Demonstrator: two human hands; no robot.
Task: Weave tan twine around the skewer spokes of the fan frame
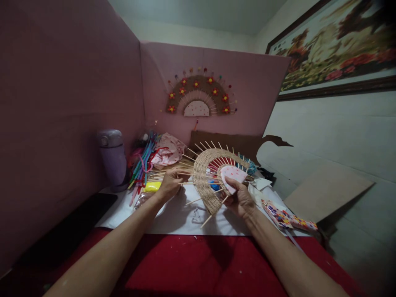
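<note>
From here I'm holding the woven fan (pixel 201 175) mid-frame, bulging toward upper left, long axis slanting up rightward; my left hand (pixel 171 185) is pinching a stick (pixel 185 173), my right hand (pixel 241 201) gripping the spotted half-disc (pixel 233 175).

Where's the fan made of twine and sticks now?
In the head view, the twine fan is near the centre, held over the white sheet between the left hand and right hand, with the flowered fan on the pink panel behind.

Framed picture (pixel 337 49) cropped at right, right fingers (pixel 228 201) partly hidden behind dotted half-circle (pixel 235 174)
</note>
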